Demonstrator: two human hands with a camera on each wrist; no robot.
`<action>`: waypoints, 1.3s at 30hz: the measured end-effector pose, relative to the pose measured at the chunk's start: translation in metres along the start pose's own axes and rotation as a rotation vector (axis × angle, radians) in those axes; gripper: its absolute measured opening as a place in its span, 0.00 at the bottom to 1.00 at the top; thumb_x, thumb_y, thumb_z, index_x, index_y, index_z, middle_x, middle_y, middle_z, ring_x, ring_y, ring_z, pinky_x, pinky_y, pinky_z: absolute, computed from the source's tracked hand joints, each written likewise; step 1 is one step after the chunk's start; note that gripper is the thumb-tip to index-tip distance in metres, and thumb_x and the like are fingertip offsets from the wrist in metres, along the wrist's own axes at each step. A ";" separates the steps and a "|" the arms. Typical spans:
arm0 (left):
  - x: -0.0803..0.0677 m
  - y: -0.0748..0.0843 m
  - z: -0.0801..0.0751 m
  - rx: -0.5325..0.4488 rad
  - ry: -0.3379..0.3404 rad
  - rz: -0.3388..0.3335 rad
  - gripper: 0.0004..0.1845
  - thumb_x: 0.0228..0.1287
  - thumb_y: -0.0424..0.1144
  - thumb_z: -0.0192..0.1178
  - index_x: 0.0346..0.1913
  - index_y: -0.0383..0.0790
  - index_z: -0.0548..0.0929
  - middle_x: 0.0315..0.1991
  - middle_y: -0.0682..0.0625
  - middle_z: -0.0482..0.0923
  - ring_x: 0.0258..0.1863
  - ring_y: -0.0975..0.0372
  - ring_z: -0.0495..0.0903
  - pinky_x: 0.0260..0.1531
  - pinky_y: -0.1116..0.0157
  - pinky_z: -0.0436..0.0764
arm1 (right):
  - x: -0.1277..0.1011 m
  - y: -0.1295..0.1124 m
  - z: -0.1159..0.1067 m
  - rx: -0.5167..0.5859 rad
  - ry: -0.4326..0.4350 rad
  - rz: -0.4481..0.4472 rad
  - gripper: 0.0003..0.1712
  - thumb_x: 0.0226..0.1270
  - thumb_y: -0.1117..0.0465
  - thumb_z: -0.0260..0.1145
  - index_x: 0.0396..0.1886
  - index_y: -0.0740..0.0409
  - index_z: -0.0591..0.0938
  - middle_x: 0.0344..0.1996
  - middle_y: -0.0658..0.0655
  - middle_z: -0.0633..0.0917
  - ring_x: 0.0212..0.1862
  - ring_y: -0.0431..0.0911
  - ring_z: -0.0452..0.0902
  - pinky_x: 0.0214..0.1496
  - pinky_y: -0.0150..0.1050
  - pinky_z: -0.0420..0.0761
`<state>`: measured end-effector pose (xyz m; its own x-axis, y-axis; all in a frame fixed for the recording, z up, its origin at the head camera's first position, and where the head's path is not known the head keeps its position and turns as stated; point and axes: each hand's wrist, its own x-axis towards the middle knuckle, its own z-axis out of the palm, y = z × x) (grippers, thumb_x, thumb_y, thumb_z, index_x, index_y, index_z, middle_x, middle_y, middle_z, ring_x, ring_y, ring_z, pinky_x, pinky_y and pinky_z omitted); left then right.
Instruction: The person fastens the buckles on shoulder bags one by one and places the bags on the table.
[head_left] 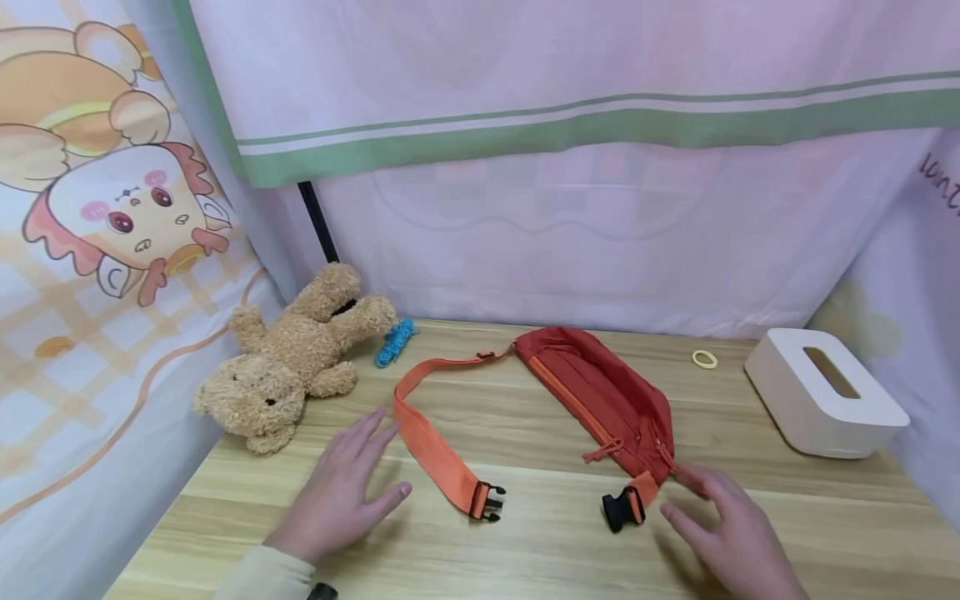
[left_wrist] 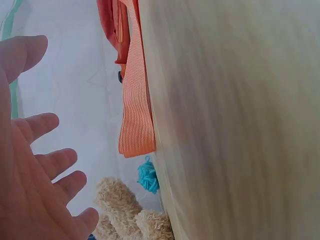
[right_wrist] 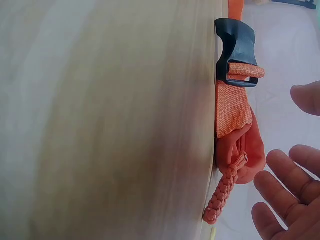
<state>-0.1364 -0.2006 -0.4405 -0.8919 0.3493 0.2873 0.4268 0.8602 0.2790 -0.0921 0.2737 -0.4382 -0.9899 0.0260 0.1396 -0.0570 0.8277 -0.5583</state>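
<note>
Low in the frame, the left hand (head_left: 341, 492) lies flat on the table (head_left: 525, 533), fingers spread and holding nothing, just left of the orange strap (head_left: 435, 446). The right hand (head_left: 731, 533), fingers loosely spread and empty, sits beside the black buckle (head_left: 622, 508). Mid-frame lies the red waist bag (head_left: 600, 387). Farther back: teddy bear (head_left: 288, 362) left, tissue box (head_left: 821, 392) right.
</note>
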 end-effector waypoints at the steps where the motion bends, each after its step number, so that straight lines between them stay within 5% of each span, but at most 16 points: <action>1: 0.000 0.001 0.000 -0.004 0.002 0.002 0.43 0.64 0.60 0.65 0.76 0.44 0.63 0.79 0.44 0.51 0.76 0.46 0.54 0.71 0.40 0.52 | 0.000 -0.001 0.000 -0.001 -0.005 0.006 0.37 0.65 0.41 0.71 0.65 0.58 0.76 0.57 0.61 0.81 0.59 0.61 0.76 0.56 0.65 0.75; 22: 0.005 0.014 0.009 -0.104 -0.031 -0.016 0.36 0.63 0.55 0.68 0.70 0.46 0.72 0.65 0.51 0.74 0.64 0.52 0.73 0.63 0.44 0.70 | 0.003 -0.004 0.009 0.041 -0.066 0.054 0.32 0.66 0.40 0.69 0.62 0.53 0.80 0.56 0.58 0.82 0.61 0.61 0.75 0.57 0.67 0.74; 30: 0.007 0.018 0.012 -0.124 -0.061 -0.034 0.32 0.63 0.54 0.68 0.66 0.46 0.75 0.61 0.54 0.77 0.61 0.55 0.75 0.63 0.47 0.71 | 0.003 -0.007 0.012 0.047 -0.030 -0.008 0.24 0.66 0.50 0.72 0.58 0.55 0.83 0.53 0.55 0.84 0.59 0.59 0.78 0.57 0.65 0.75; 39: 0.009 0.024 0.015 -0.146 -0.090 -0.044 0.28 0.64 0.54 0.68 0.64 0.47 0.77 0.58 0.55 0.79 0.60 0.56 0.76 0.63 0.48 0.71 | 0.005 -0.012 0.015 0.057 -0.091 0.061 0.23 0.66 0.48 0.72 0.56 0.52 0.83 0.50 0.53 0.84 0.55 0.53 0.80 0.55 0.58 0.80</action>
<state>-0.1367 -0.1713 -0.4445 -0.9170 0.3505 0.1903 0.3988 0.8146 0.4212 -0.0984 0.2560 -0.4429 -0.9993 0.0219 0.0307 -0.0013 0.7931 -0.6091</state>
